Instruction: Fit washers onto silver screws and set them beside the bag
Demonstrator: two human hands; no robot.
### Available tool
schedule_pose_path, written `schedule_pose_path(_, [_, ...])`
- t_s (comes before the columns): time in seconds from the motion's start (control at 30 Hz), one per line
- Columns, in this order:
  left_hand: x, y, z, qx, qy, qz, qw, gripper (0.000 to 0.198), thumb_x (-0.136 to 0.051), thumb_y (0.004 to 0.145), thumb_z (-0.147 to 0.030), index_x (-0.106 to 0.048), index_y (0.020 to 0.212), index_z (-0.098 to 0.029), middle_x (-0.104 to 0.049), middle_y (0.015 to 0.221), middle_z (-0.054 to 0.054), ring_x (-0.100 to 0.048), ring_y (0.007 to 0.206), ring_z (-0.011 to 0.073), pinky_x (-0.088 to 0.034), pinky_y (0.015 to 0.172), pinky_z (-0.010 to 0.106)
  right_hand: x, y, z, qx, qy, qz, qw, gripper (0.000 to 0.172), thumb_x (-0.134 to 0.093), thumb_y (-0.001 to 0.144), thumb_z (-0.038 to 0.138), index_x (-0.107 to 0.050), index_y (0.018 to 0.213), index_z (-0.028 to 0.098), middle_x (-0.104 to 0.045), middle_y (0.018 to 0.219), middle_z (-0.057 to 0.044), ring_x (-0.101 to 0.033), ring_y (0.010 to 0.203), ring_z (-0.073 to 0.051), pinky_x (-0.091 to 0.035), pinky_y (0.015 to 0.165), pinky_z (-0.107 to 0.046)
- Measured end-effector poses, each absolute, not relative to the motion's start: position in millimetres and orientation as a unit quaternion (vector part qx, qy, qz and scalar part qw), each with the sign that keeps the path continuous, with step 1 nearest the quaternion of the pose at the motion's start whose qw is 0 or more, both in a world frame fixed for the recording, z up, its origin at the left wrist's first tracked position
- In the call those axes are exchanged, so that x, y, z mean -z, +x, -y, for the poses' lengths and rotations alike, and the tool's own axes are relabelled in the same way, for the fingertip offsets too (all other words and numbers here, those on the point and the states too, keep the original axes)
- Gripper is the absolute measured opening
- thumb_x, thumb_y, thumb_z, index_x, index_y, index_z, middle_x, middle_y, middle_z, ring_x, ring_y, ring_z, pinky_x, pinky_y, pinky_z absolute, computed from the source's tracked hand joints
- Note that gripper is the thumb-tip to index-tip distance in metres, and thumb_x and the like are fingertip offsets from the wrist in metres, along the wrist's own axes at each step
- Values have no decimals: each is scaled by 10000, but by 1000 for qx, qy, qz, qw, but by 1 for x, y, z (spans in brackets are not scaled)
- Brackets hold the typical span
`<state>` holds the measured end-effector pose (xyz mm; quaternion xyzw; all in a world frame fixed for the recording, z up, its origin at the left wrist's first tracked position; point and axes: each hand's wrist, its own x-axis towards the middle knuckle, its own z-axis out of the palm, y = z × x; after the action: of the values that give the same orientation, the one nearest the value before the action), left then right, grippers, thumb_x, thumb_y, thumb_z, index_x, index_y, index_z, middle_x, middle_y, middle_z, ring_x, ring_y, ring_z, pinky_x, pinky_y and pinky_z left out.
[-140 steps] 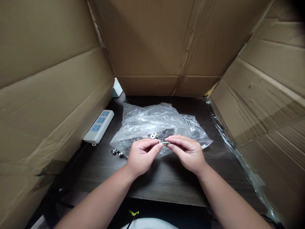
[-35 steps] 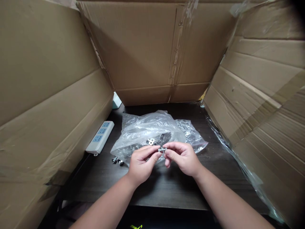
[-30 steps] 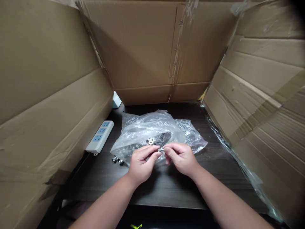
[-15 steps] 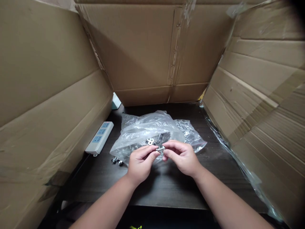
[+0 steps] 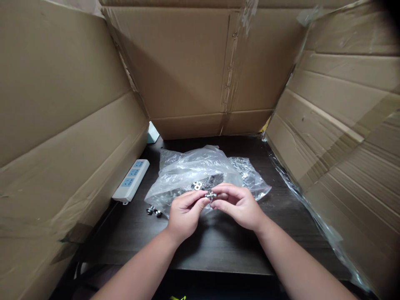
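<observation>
Between my two hands is a small metal bolt (image 5: 210,195) with what looks like a washer around its shank. My left hand (image 5: 185,211) pinches the bolt's left end between thumb and forefinger. From the other side, the thumb and fingertips of my right hand (image 5: 239,205) close around the washer and right part. Several loose washers (image 5: 197,186) lie just beyond my fingers, at the opening of a clear plastic bag (image 5: 187,168). Small metal parts inside the bag show dimly. Left of my left hand, two bolts with dark heads (image 5: 153,211) rest on the table.
A white power strip (image 5: 131,181) lies along the left side of the dark table (image 5: 225,254). Another clear bag (image 5: 253,177) sits at the right of the first. Cardboard walls stand at the left (image 5: 62,83), back (image 5: 187,71) and right (image 5: 343,125).
My right thumb and fingertips have shifted slightly on the bolt, and more of its right end shows. My left hand keeps its pinch in the same place.
</observation>
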<state>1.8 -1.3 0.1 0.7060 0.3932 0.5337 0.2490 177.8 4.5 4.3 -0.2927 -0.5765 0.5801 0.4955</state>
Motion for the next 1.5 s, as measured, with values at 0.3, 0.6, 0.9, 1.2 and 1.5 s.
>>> schedule_pose_path(0.3, [-2, 2, 3, -531, 717, -376, 249, 130, -646, 802, -155, -743, 877, -198, -739, 791, 46, -685, 712, 171, -542, 643, 253, -9, 178, -3, -540, -319, 611, 483, 168, -648, 828, 284, -712, 950, 187, -632, 844, -39, -656, 621, -141, -567, 624, -302])
schedule_pose_path(0.6, [4, 0, 3, -533, 743, -347, 207, 181, -634, 798, -132, -728, 935, -205, -717, 759, 49, -653, 651, 155, -524, 612, 257, -9, 178, -2, -526, -358, 629, 447, 256, -610, 848, 400, -689, 862, 156, -645, 715, -29, -624, 566, -133, -527, 578, -270])
schedule_pose_path(0.9, [3, 3, 3, -551, 694, -410, 213, 110, -675, 768, -165, -750, 845, -189, -733, 766, 48, -685, 688, 169, -549, 607, 240, 5, 178, -11, -647, -345, 509, 451, 582, -411, 858, 652, -602, 910, 105, -588, 704, -41, -636, 523, -142, -516, 453, -253])
schedule_pose_path(1.2, [1, 2, 3, -549, 685, -419, 232, 96, -671, 774, -171, -746, 832, -184, -736, 797, 47, -688, 712, 171, -551, 636, 238, -6, 177, -3, -597, -272, 549, 517, 485, -707, 774, 284, -502, 1212, 266, -559, 987, -26, -640, 656, -117, -568, 632, -301])
schedule_pose_path(1.5, [3, 3, 3, -543, 695, -417, 222, 106, -667, 774, -155, -737, 852, -168, -729, 796, 49, -678, 721, 158, -541, 658, 221, -2, 179, -5, -579, -407, 536, 460, 427, -550, 833, 545, -632, 797, 127, -569, 562, 1, -564, 402, -110, -438, 359, -205])
